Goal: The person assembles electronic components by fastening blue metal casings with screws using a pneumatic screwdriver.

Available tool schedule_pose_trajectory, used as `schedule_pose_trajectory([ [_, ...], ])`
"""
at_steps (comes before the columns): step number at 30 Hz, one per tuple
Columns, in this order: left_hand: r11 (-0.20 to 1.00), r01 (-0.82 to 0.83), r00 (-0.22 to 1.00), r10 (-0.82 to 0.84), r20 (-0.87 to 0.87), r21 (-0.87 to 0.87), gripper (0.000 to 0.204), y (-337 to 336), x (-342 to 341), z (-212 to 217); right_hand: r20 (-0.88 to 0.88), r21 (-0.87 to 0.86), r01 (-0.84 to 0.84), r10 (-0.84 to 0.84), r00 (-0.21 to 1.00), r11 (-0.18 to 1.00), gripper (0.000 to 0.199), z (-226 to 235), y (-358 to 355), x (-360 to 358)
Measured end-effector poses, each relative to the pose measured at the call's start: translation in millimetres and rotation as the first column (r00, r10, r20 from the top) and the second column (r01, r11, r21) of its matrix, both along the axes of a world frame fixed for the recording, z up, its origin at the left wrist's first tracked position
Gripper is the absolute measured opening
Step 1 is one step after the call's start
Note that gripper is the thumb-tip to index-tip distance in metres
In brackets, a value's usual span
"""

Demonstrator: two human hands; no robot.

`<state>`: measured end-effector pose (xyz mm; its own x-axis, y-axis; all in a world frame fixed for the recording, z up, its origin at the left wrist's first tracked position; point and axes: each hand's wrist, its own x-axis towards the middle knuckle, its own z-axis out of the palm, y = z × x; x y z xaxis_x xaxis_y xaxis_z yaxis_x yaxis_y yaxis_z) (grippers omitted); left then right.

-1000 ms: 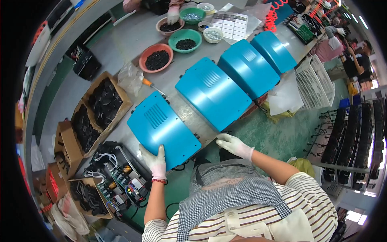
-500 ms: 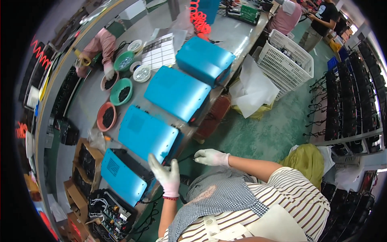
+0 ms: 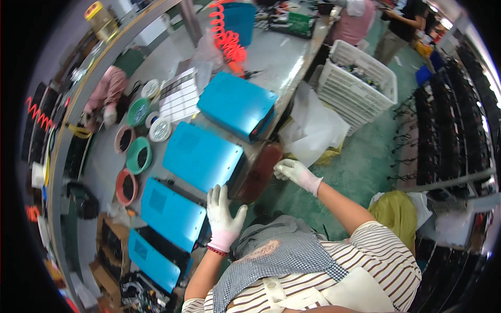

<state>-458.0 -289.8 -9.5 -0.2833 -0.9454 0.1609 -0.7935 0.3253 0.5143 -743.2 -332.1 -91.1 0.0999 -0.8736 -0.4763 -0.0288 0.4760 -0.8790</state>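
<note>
- My left hand [image 3: 223,216], in a white glove, now rests with fingers spread and flat against the near edge of the second blue metal case [image 3: 203,156] in the row; a second ago the same hand lay on the corner of a different case at the row's near end, so contact has moved one or two units along the bench.
- My right hand [image 3: 295,172], also gloved, hangs over the green floor [image 3: 365,167] just off the bench edge [image 3: 261,151], fingers loosely curled and clamped on nothing; half a second ago it hovered in much the same attitude, lower in view.
- The blue cases number four: the farthest [image 3: 237,104] near the coiled red air hose [image 3: 229,44], the second under my left palm, a third [image 3: 172,211] and a fourth [image 3: 151,258] nearer my body; all lie lid-up on the grey bench, close together.
- The view has swung; the row now runs up toward the far end of the bench, whereas a second ago it ran off to the right; judgement: I have shifted position, and the cases look unmoved.
- Meaning, as a judgement: handling has passed on to the second case; nothing is lifted yet.
- Beside the row: round bowls [image 3: 138,154] of small dark parts, a printed sheet [image 3: 180,96], a white basket [image 3: 360,83] on the floor; another person's pink sleeve [image 3: 107,91] works across the bench.
</note>
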Motion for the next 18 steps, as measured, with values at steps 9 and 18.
schedule_pose_trajectory([
  [9,0.991,0.132,0.991,-0.131,0.023,0.0,0.074,-66.0,-5.6,12.0,-0.181,-0.254,0.202,-0.252,0.951,0.946,0.028,55.7,-103.9,-90.4],
  [18,0.966,-0.231,0.967,0.215,0.138,0.115,0.071,-113.4,22.8,12.5,-0.589,-0.44,-0.102,-0.201,0.783,0.892,0.059,85.6,-349.8,-142.8],
])
